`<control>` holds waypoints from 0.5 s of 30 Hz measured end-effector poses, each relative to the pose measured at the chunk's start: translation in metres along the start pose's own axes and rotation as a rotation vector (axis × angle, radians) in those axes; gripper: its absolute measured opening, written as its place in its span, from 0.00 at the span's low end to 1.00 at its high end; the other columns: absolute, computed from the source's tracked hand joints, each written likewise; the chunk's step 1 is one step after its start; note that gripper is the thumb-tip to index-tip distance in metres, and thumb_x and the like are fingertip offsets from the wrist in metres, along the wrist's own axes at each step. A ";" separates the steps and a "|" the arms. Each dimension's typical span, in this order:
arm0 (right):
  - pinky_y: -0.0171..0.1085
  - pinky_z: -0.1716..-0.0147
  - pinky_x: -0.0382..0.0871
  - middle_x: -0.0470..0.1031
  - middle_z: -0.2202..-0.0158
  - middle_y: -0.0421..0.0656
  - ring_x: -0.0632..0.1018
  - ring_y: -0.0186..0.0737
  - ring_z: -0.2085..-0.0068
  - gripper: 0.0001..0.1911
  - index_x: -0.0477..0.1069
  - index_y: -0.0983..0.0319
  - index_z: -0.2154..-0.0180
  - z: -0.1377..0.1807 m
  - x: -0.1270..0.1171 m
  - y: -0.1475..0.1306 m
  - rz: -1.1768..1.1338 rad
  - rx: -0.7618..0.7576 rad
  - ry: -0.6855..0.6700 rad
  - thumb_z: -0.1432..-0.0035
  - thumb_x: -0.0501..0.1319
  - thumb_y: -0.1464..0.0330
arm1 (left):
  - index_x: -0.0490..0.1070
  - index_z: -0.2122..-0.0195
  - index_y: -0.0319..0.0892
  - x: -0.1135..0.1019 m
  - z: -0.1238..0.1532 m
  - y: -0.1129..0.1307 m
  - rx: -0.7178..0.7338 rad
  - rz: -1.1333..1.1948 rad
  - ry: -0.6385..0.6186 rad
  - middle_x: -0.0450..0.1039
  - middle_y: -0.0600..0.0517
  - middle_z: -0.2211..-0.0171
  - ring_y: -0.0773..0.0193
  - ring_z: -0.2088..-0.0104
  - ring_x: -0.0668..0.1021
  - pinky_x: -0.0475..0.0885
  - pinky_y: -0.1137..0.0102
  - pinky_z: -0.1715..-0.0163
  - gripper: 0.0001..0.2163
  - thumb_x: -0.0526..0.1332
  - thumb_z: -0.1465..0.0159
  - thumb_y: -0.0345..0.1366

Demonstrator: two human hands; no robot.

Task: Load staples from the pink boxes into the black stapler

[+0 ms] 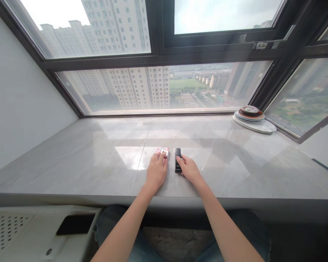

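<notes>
Gripped by the right hand [190,169], thumb across its face, is a black device [178,152]; the left hand [156,170] lays its fingers over a red-and-white box [165,150], whether clasping I can't tell. Beyond, a dark-framed window [158,60] backs the grey ledge [71,160]. White perforated plastic furniture [30,243] sits lower left; stacked plates [250,118] fill the far right corner. Mid-ledge, the device's long axis runs toward the window, the box just left, partly hidden by fingers.
</notes>
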State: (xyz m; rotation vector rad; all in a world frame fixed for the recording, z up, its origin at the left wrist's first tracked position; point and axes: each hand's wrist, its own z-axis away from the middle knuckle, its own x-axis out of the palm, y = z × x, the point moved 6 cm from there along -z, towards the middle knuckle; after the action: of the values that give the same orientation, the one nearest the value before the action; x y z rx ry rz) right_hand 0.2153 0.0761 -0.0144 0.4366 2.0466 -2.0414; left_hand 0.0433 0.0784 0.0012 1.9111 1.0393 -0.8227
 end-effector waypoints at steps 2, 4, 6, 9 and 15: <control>0.36 0.77 0.64 0.74 0.75 0.39 0.74 0.39 0.77 0.23 0.76 0.58 0.55 0.006 0.034 -0.010 -0.025 -0.050 -0.077 0.32 0.53 0.49 | 0.61 0.35 0.52 -0.014 0.020 -0.010 -0.014 -0.015 0.014 0.65 0.45 0.38 0.53 0.34 0.66 0.64 0.54 0.34 0.18 0.48 0.25 0.37; 0.36 0.74 0.66 0.77 0.71 0.41 0.75 0.40 0.74 0.21 0.74 0.57 0.52 0.013 0.069 -0.022 -0.031 -0.107 -0.123 0.30 0.51 0.51 | 0.61 0.36 0.51 -0.028 0.034 -0.026 -0.019 -0.022 0.025 0.64 0.45 0.37 0.53 0.32 0.63 0.63 0.53 0.33 0.18 0.47 0.25 0.34; 0.38 0.70 0.68 0.78 0.67 0.42 0.77 0.41 0.71 0.20 0.72 0.56 0.48 0.017 0.100 -0.033 -0.015 -0.154 -0.152 0.28 0.50 0.53 | 0.62 0.38 0.50 -0.040 0.040 -0.048 -0.010 -0.012 0.028 0.64 0.45 0.36 0.55 0.30 0.61 0.63 0.53 0.32 0.18 0.47 0.26 0.33; 0.40 0.65 0.69 0.78 0.65 0.43 0.78 0.44 0.66 0.19 0.70 0.56 0.46 0.014 0.140 -0.049 0.043 -0.177 -0.233 0.27 0.48 0.55 | 0.64 0.40 0.50 -0.058 0.040 -0.091 -0.015 0.006 0.034 0.64 0.47 0.35 0.57 0.30 0.63 0.64 0.54 0.32 0.16 0.46 0.26 0.34; 0.42 0.58 0.69 0.79 0.58 0.46 0.78 0.48 0.57 0.17 0.69 0.58 0.49 -0.009 0.194 -0.071 0.085 -0.203 -0.290 0.27 0.50 0.57 | 0.67 0.42 0.50 -0.080 0.029 -0.162 -0.031 -0.005 0.038 0.69 0.48 0.40 0.58 0.33 0.67 0.66 0.55 0.34 0.16 0.47 0.27 0.36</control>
State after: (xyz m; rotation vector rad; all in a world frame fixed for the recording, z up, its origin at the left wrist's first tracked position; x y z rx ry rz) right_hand 0.0091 0.0966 -0.0174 0.1752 1.9927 -1.7119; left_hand -0.1396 0.0805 -0.0011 1.9057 1.0746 -0.7715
